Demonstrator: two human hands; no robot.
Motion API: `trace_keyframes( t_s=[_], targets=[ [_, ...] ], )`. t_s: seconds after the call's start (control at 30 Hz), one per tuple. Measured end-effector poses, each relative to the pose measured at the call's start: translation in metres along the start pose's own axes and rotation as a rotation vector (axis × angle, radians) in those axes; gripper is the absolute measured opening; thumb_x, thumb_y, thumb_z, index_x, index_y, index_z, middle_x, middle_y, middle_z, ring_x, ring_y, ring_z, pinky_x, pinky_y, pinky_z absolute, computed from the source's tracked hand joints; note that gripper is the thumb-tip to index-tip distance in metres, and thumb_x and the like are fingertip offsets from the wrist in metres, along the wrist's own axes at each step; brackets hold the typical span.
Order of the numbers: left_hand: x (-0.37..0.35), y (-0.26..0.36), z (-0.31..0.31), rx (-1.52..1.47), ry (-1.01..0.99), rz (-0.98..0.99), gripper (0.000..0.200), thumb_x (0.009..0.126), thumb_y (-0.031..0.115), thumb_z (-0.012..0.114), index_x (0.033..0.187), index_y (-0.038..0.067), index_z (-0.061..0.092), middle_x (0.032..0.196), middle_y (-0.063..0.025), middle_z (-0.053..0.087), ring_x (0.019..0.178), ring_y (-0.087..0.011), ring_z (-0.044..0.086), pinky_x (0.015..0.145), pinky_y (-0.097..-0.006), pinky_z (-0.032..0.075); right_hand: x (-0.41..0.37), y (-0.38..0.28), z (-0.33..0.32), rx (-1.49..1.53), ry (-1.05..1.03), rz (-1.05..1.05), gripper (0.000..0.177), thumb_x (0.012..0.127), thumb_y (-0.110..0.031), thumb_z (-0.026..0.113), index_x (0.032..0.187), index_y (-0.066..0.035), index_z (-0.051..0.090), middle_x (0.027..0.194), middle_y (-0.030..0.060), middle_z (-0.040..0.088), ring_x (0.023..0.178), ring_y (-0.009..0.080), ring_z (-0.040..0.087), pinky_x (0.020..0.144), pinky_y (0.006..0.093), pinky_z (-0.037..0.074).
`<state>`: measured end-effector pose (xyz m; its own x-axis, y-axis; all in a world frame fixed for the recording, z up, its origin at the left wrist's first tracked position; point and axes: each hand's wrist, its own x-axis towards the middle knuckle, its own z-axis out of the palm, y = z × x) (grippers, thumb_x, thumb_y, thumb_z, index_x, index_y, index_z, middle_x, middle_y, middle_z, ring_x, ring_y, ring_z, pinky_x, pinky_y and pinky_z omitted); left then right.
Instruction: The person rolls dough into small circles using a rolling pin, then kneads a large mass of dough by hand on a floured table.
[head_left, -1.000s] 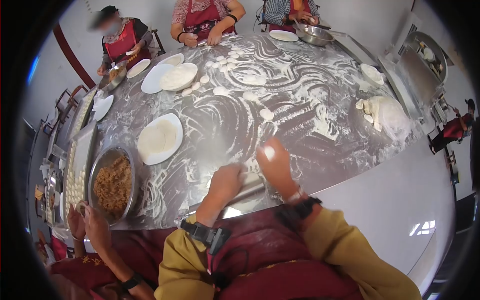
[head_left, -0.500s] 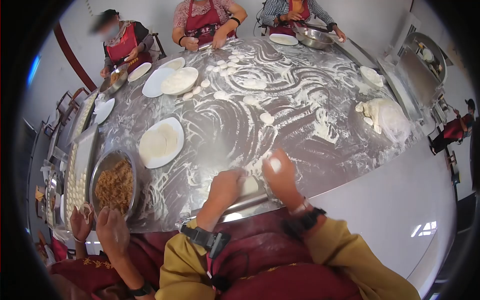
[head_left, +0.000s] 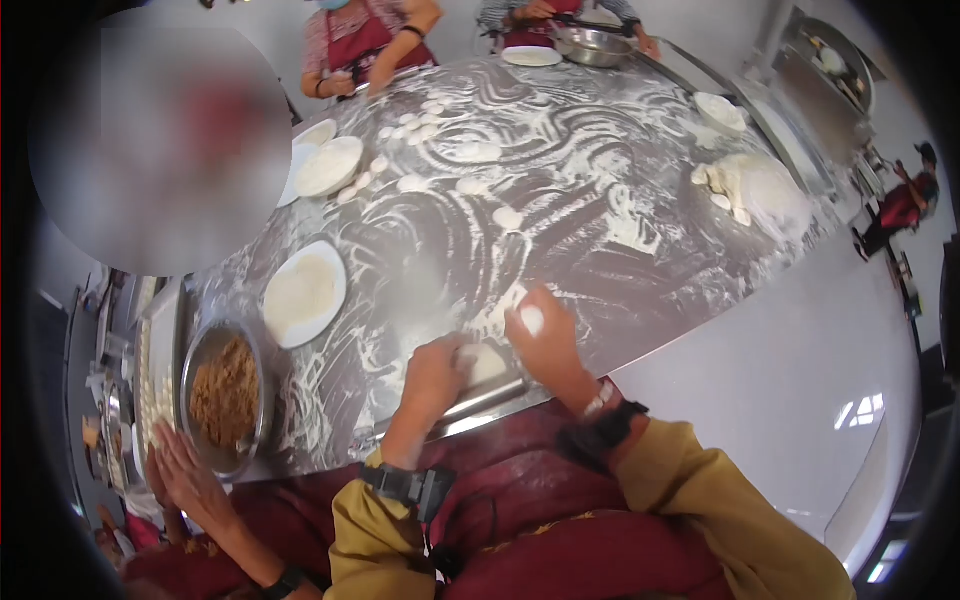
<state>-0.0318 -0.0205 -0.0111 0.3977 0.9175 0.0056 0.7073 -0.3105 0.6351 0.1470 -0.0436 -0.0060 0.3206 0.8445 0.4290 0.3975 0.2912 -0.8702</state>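
Observation:
At the table's near edge, my left hand [head_left: 433, 375] is closed beside a pale, floured piece of flattened dough [head_left: 485, 364]. What its fingers hold, if anything, is hidden. The dough lies between my two hands, just behind a shiny metal edge [head_left: 470, 408]. My right hand [head_left: 548, 340] is curled, with a round white lump [head_left: 532, 319] showing at its fingers. Loose flour [head_left: 515, 298] covers the tabletop right beyond that hand.
To the left stand a white plate of dough rounds [head_left: 335, 285] and a metal bowl of brown filling [head_left: 225, 390]. A co-worker's hands [head_left: 190, 480] are near that bowl. Several dough pieces [head_left: 415, 122] lie farther back. A plastic-covered dough mass [head_left: 760, 195] sits right. Other people work across the table.
The view has turned, shifting the table leftward and upward. My hands keep close to the same spot at the dough. The co-worker's hands at left have come together, with fingers now stretched out.

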Motion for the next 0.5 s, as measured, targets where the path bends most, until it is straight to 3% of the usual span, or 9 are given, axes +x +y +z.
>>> trace_keyframes(
  t_s=[0.03,0.1,0.13,0.2,0.3,0.5],
  targets=[
    [-0.001,-0.006,0.000,-0.037,0.022,0.023,0.024,0.080,0.007,0.055,0.103,0.004,0.061,0.087,-0.0182,0.065,0.078,-0.0327,0.064,0.072,-0.0374,0.050,-0.004,-0.001,-0.005,-0.023,0.012,-0.086,0.021,0.079,-0.018,0.064,0.085,-0.003,0.050,0.064,0.0192,0.055,0.061,0.0373,0.057,0.054,0.0402,0.044],
    [-0.001,-0.009,0.002,-0.109,0.027,0.050,0.024,0.080,0.008,0.056,0.103,0.004,0.061,0.085,-0.0177,0.065,0.077,-0.0323,0.065,0.069,-0.0374,0.050,-0.002,-0.012,-0.004,0.052,-0.060,0.205,0.022,0.079,-0.018,0.064,0.085,-0.002,0.051,0.067,0.0206,0.057,0.062,0.0382,0.058,0.054,0.0421,0.044],
    [-0.001,-0.001,-0.001,-0.143,0.015,0.047,0.024,0.080,0.008,0.056,0.103,0.003,0.062,0.082,-0.0168,0.066,0.075,-0.0303,0.065,0.068,-0.0359,0.050,0.006,0.003,0.007,0.051,-0.005,0.007,0.024,0.079,-0.020,0.063,0.088,-0.002,0.051,0.069,0.0224,0.059,0.065,0.0407,0.060,0.056,0.0440,0.045],
    [-0.002,0.036,-0.014,-0.052,-0.080,-0.125,0.023,0.079,0.006,0.056,0.101,0.001,0.061,0.081,-0.0170,0.066,0.073,-0.0272,0.065,0.066,-0.0336,0.050,0.026,-0.001,0.016,0.082,-0.117,0.122,0.027,0.081,-0.021,0.059,0.097,-0.002,0.049,0.070,0.0256,0.059,0.072,0.0461,0.058,0.060,0.0487,0.046],
    [0.000,0.028,-0.007,-0.063,0.022,0.023,0.023,0.079,0.005,0.058,0.101,0.001,0.061,0.083,-0.0184,0.066,0.073,-0.0282,0.064,0.070,-0.0348,0.048,0.015,-0.012,0.007,0.037,-0.009,0.126,0.026,0.081,-0.021,0.060,0.093,-0.002,0.048,0.071,0.0245,0.059,0.069,0.0437,0.059,0.059,0.0469,0.046],
    [-0.001,0.023,0.001,-0.012,-0.017,-0.120,0.018,0.077,0.008,0.063,0.093,0.000,0.059,0.079,-0.0150,0.064,0.070,-0.0254,0.061,0.068,-0.0357,0.047,-0.011,-0.014,-0.012,0.127,0.029,0.124,0.025,0.080,-0.021,0.062,0.090,-0.003,0.047,0.068,0.0211,0.059,0.063,0.0405,0.060,0.055,0.0456,0.046]
  ],
)
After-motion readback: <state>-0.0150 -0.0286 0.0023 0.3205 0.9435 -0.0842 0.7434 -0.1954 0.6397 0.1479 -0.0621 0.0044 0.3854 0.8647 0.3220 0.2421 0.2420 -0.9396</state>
